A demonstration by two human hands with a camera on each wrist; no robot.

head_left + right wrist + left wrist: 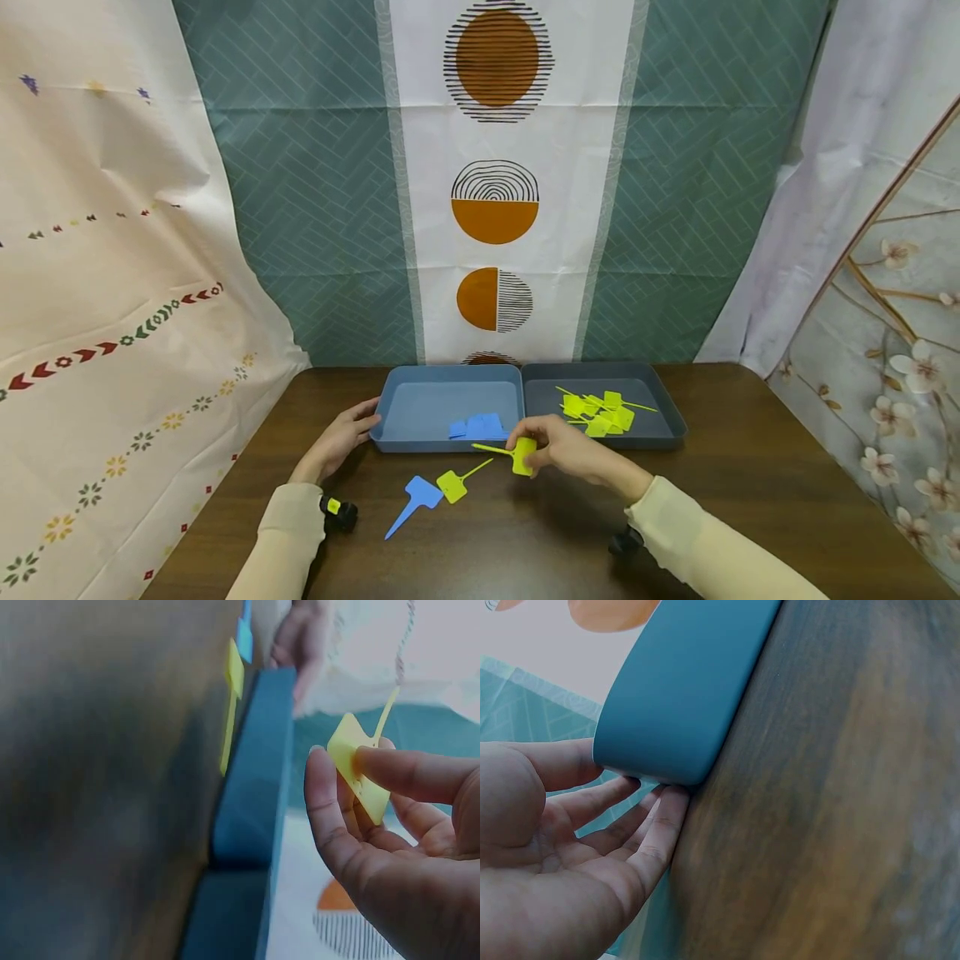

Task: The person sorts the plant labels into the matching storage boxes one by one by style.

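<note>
My right hand [555, 443] pinches a yellow plant label [523, 457] by its flat head, just in front of the blue tray's near right corner. In the right wrist view the yellow label [358, 763] sits between thumb and fingers. My left hand [343, 437] touches the left end of the blue tray [447, 374] with its fingers extended, as the left wrist view also shows at the tray's corner [667, 742]. On the table before the tray lie a blue plant label [422, 493] and another yellow label [452, 486], close together.
Several blue labels [478, 427] lie in the blue tray's near right part. A dark grey tray [667, 417] stands against its right side, holding a pile of yellow labels [597, 412]. The brown wooden table [480, 550] backs onto a patterned cloth [315, 208].
</note>
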